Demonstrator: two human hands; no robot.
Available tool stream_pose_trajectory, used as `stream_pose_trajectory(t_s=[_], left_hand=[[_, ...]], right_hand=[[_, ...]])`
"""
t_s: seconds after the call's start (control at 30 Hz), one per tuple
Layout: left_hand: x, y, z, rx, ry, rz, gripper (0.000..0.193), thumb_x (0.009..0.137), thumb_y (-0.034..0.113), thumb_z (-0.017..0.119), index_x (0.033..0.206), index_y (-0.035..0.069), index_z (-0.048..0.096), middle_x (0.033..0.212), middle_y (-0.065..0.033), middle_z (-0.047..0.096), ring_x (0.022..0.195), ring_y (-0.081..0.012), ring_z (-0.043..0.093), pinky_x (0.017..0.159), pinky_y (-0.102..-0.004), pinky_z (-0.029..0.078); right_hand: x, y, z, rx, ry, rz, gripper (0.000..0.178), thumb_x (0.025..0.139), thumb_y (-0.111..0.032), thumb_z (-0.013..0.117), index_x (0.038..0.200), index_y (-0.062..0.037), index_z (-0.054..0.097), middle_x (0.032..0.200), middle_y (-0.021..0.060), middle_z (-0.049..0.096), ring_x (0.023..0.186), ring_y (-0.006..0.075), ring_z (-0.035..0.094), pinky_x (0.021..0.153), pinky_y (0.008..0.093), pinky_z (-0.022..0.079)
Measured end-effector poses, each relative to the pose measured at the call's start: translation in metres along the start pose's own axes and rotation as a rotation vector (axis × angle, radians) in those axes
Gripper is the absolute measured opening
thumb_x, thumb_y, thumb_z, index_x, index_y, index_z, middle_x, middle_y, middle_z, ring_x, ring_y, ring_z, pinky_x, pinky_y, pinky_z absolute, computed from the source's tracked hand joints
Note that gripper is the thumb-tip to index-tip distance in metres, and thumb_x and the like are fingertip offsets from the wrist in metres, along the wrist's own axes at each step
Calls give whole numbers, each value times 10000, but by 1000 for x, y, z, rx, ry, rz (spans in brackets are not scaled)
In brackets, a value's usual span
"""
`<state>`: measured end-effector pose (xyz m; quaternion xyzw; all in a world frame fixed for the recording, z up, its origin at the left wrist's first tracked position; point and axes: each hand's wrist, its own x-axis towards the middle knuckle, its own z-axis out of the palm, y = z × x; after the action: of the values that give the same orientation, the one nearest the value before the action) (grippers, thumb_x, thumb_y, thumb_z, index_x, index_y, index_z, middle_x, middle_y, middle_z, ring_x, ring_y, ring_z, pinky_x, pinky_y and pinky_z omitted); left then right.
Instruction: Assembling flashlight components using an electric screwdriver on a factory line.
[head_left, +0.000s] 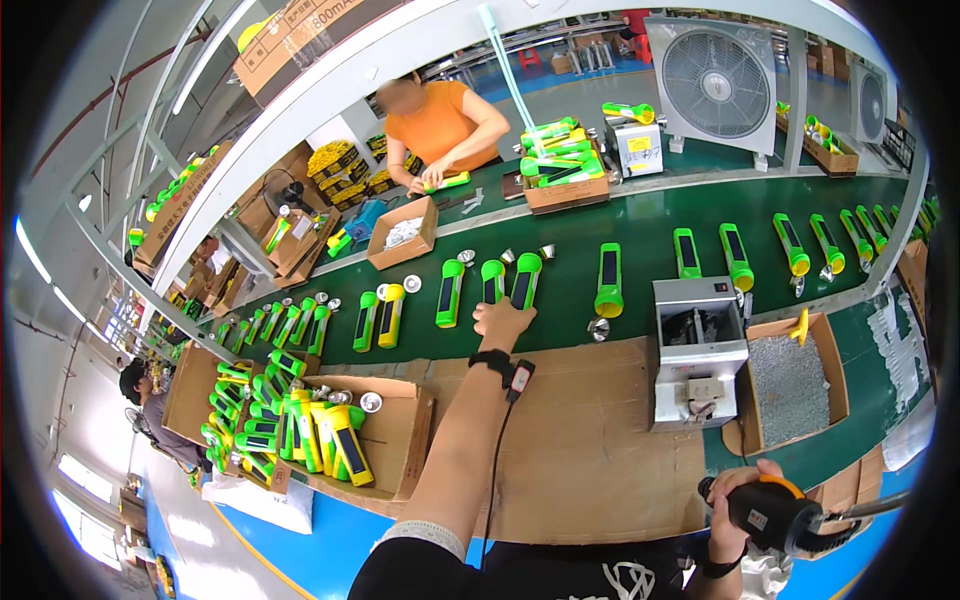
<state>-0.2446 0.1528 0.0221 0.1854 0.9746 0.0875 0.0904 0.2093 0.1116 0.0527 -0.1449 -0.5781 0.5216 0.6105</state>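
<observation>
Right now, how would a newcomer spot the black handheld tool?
Find the boxy grey machine on the green worktop. Below it to the right, the right hand grips the black tool. An orange strip on its dark body sets it apart from the brown carton above.

2 green flashlights [525,279], side by side, black tool [772,516]

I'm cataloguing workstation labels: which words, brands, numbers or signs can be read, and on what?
Print is here, its wording left uncopied:
Upper-left cardboard box: large dark characters, partly readable.
White box beside the fan: yellow label and dark marks, too small.
Black tool in the right hand: small label, too blurred.
</observation>
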Motion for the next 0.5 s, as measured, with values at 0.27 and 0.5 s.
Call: stream_pose_trajectory(t_s=[0.27,0.5], left_hand=[[-184,-90,15,66,224,331,523,661,510,671,942,71,630,931,-288,486,902,-442,478,767,-483,441],[-284,-135,19,-8,115,470,541,705,470,694,1025,45,594,1073,-356,417,935,-500,462,787,-508,428]], right_hand=[[50,18,23,-5,80,-168,607,796,-32,627,1264,-54,242,757,42,473,623,153,501,599,292,445],[91,38,32,14,80,-217,571,783,-5,608,1252,27,284,696,69,532,586,138,527,570,261,458]])
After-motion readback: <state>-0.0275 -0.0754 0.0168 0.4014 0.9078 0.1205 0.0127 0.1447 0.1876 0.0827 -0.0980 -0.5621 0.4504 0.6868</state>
